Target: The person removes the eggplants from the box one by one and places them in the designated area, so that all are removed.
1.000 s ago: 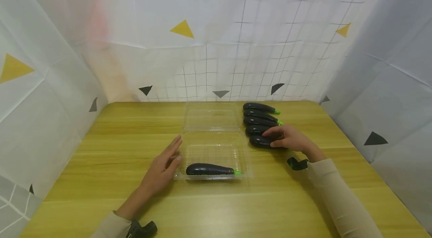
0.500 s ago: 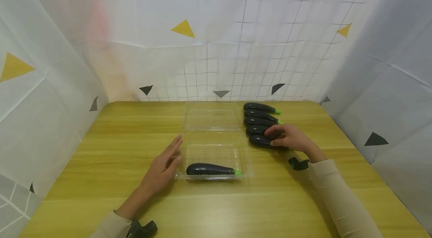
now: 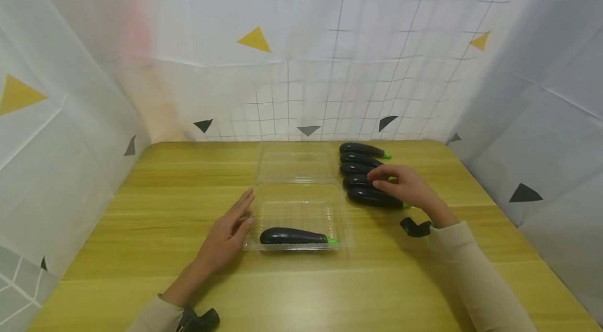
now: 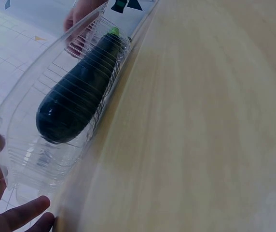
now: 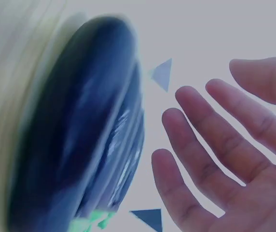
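A clear plastic clamshell container [image 3: 294, 212] lies open on the table, its lid [image 3: 296, 164] folded back. Along its near side inside rests one dark eggplant [image 3: 292, 236] with a green stem, also seen through the ribbed wall in the left wrist view. My left hand [image 3: 227, 232] is at the container's left edge, fingers extended. To the right is a row of several eggplants, the nearest eggplant [image 3: 374, 197] lying in front. My right hand [image 3: 406, 185] hovers over the row's near end, holding nothing; in the right wrist view its fingers [image 5: 225, 140] are spread beside the eggplants.
The wooden table [image 3: 301, 290] runs up to a white backdrop sheet [image 3: 226, 86] behind and on both sides. The farthest eggplant [image 3: 361, 150] of the row lies near the table's back edge, right of the lid.
My right hand has come off the nearest eggplant and risen slightly back above the row, uncovering more of that eggplant. The left hand and the container have stayed put.
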